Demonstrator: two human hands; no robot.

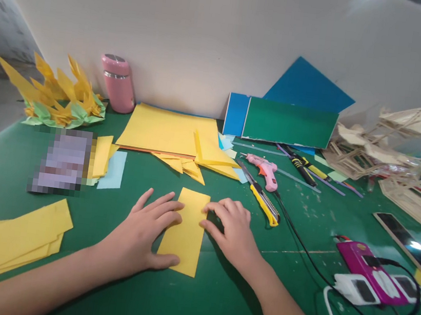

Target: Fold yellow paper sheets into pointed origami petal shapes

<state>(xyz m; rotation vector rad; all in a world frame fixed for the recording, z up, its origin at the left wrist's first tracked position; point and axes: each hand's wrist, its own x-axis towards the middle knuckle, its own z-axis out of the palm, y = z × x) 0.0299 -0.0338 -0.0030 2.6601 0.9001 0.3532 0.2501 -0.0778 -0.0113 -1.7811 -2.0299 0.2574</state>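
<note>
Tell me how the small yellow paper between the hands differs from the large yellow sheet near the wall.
The small yellow paper is narrow and much smaller; the large yellow sheet is broad. The small paper has the left hand and right hand at its edges; the large sheet has neither. A folded yellow piece overlaps the large sheet's corner, but not the small paper. Both are yellow.

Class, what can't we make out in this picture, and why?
All in the head view:
- Flat item at left: its details are blurred by pixelation.
- Yellow strips: ends cut off by the left edge.
- Yellow paper: parts of its left edge hidden by the left hand.
- Wooden model: cut off by the right edge.
</note>
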